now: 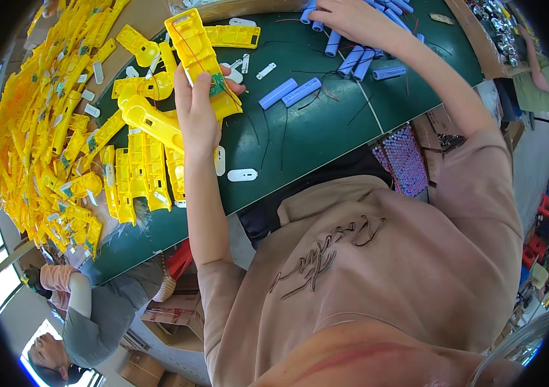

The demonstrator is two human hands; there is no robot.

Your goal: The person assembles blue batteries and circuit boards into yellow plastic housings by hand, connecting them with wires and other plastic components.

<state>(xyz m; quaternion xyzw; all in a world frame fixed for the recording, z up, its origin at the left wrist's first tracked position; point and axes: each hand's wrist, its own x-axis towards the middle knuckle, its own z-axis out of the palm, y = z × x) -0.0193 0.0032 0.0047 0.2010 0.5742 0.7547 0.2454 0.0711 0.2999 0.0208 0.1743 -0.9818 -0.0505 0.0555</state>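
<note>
My left hand (199, 113) is closed around a yellow plastic housing (190, 45). A small green circuit board (217, 84) with thin red and dark wires sits in it, by my thumb. At the far edge of the picture, my right hand (352, 18) reaches among blue cylindrical battery cells (350, 60) with wire leads. Its fingertips come down beside the cells, partly cut off by the picture's edge, so their grip is unclear. Two blue cells (290, 93) lie side by side between my hands. White oval plastic pieces (242, 175) lie near my left forearm.
A large heap of yellow housings (35, 129) fills the left of the green table (326, 129). Boxes of metal parts (490, 29) stand far right. Below the near edge is a crate of purple cells (405, 161). Another person (100, 329) is at lower left.
</note>
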